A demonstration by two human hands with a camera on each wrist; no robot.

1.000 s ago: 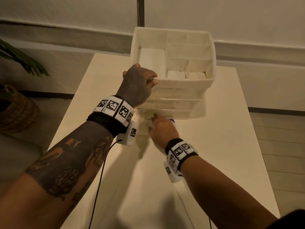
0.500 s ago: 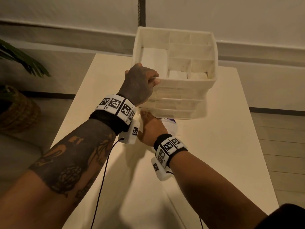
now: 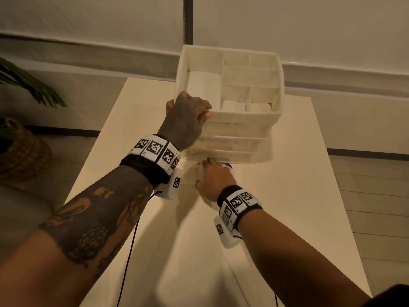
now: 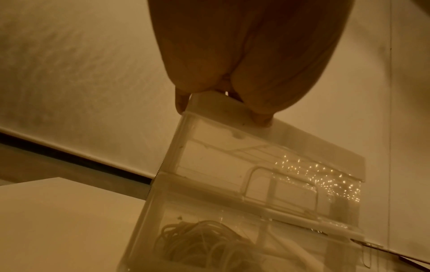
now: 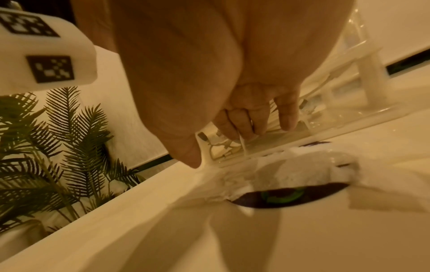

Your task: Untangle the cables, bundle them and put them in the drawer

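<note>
The left hand [image 3: 184, 120] grips the near left corner of the white drawer unit [image 3: 230, 103] on the tabletop [image 3: 287, 196], fingers curled over its top rim and thumb on the front. Below it, the right hand [image 3: 213, 177] reaches to the bottom drawer [image 3: 232, 155], its fingers [image 5: 287, 114] bent and hooked at the drawer's front edge. A coil of pale cables [image 4: 204, 243] lies inside that clear bottom drawer, under the left hand and just beyond the right fingertips.

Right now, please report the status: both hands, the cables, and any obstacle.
Left hand grips organizer top corner. Right hand at bottom drawer, grip unclear. Coiled cables inside drawer. Nothing blocking.
</note>
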